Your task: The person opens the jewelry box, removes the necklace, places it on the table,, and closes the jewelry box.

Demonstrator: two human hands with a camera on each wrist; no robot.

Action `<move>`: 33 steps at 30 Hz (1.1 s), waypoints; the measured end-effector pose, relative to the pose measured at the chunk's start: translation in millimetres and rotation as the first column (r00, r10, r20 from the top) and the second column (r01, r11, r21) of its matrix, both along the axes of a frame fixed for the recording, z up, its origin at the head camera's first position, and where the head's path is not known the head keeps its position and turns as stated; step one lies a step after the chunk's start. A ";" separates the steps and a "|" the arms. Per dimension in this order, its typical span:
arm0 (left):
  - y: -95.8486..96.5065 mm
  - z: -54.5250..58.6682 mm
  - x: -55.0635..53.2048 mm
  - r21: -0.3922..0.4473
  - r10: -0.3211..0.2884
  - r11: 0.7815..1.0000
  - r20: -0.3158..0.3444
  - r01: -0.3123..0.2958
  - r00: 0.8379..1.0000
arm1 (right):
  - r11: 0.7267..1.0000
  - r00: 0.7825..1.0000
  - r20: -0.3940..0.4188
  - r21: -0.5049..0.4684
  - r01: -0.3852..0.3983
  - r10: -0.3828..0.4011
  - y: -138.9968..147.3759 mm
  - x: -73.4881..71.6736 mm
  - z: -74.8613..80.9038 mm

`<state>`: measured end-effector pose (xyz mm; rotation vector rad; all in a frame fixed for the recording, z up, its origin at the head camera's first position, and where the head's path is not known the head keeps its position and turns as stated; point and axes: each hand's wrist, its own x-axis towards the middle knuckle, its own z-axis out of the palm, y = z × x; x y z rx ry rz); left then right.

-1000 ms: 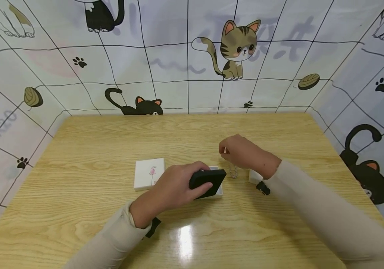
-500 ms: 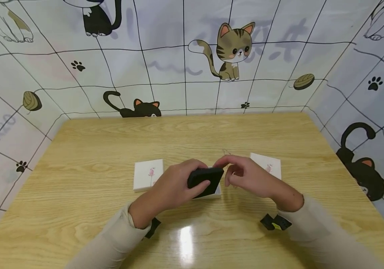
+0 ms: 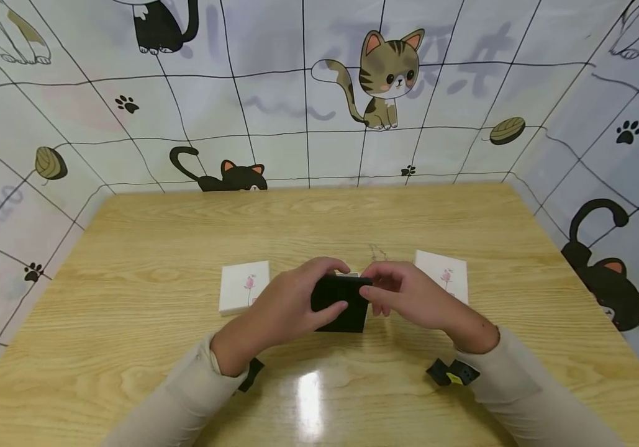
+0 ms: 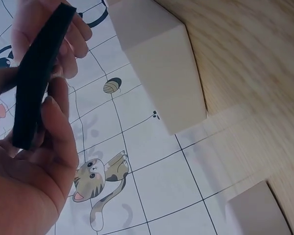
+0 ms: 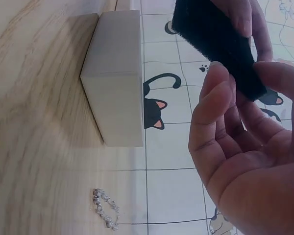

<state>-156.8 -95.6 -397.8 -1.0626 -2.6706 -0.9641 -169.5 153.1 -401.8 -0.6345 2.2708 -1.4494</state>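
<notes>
My left hand (image 3: 297,304) grips a black foam pad (image 3: 344,310) between thumb and fingers and holds it upright on edge. At the pad's upper right corner, my right hand (image 3: 420,298) pinches it between thumb and fingers. The pad shows dark and fuzzy-edged in the right wrist view, with both hands on it. Just behind it stands a white box (image 5: 112,107), mostly hidden by pad and hands in the head view. Beyond the right hand, a silver beaded bracelet (image 5: 105,208) lies on the table.
On the left lies a white square box piece (image 3: 243,285) printed with a pink flower. A similar flower-printed piece (image 3: 443,273) lies to the right, partly covered by the right forearm. The wooden table (image 3: 185,230) meets a cat-patterned cloth (image 3: 274,112) at the back and sides.
My right hand has come from near the bracelet, leaving it on the table, and now takes hold of the pad's corner. The pad has swung from tilted to more upright in the left hand.
</notes>
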 end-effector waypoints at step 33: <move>-1.6 -7.4 -5.6 -0.256 -0.014 0.967 -0.108 -0.014 0.994 | 0.991 0.947 0.319 -0.105 0.086 -0.049 8.9 -23.3 -19.9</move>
